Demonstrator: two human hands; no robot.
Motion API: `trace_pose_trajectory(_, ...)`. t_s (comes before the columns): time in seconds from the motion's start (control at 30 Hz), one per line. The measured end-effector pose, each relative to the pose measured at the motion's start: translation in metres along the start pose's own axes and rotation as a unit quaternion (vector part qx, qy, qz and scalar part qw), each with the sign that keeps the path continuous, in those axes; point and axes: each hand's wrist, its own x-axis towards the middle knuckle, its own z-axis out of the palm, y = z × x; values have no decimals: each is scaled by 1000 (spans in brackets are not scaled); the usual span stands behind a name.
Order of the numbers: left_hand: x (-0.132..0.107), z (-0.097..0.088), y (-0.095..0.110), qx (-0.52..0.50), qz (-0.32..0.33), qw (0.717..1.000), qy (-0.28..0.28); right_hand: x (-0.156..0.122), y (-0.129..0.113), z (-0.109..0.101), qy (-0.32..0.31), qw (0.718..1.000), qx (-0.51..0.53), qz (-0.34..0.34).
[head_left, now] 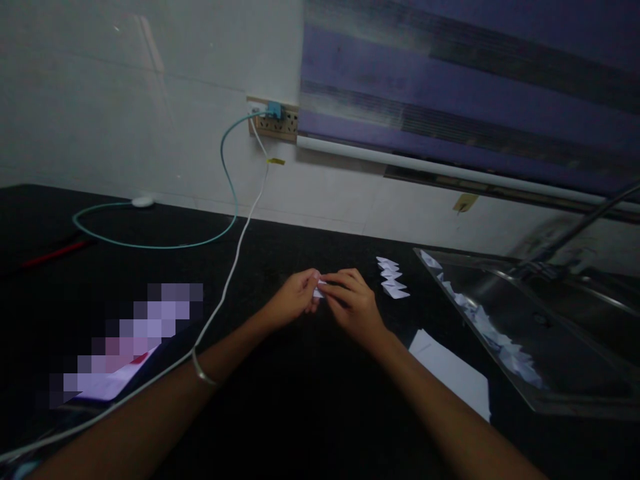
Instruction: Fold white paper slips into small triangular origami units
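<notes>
A small folded piece of white paper (319,288) is held between my two hands above the dark counter. My left hand (296,293) pinches it from the left, thumb on top. From the right, the fingertips of my right hand (353,300) press on the same paper. Much of the piece is hidden by fingers, so its exact shape cannot be made out. Just right of my right hand, a short row of pointed folded paper pieces (391,277) lies on the counter. A stack of white paper sheets (453,373) rests beside my right forearm.
More folded paper pieces (493,330) line the left edge of the metal sink (575,333), below a faucet (540,267). A white cable (235,260) crosses my left forearm from the wall socket (273,121). A teal cable (150,247) loops at the back left, beyond a lit screen (113,383).
</notes>
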Motion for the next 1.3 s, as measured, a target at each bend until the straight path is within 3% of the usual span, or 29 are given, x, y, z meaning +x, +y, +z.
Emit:
trace_pose_trajectory(0.17, -4, -1, 5, 76, 5, 997, 16, 2, -9, 2, 17, 997, 47, 51)
trace_pose_trajectory(0.3, -6, -1, 13, 173, 32, 984, 34, 3, -9, 8, 40, 965, 126, 228)
trace_pose_trajectory(0.4, -7, 0, 15, 218, 47, 975, 28, 3, -5, 12, -15, 931, 182, 316)
trace_pose_trajectory(0.5, -7, 0, 11, 230, 54, 971, 28, 2, -1, 14, -55, 923, 200, 325)
trace_pose_trajectory(0.7, -9, 1, 4, 259, 58, 964, 27, 1, 1, 11, -63, 929, 194, 308)
trace_pose_trajectory(0.93, -7, 0, 12, 206, 36, 977, 26, 1, 1, 10, -25, 939, 186, 289)
trace_pose_trajectory(1.13, -7, -2, 14, 170, 29, 985, 7, 3, 2, 11, 21, 914, 246, 321)
trace_pose_trajectory(1.3, -6, -2, 12, 155, 41, 987, -8, 3, 2, 12, -20, 900, 286, 329)
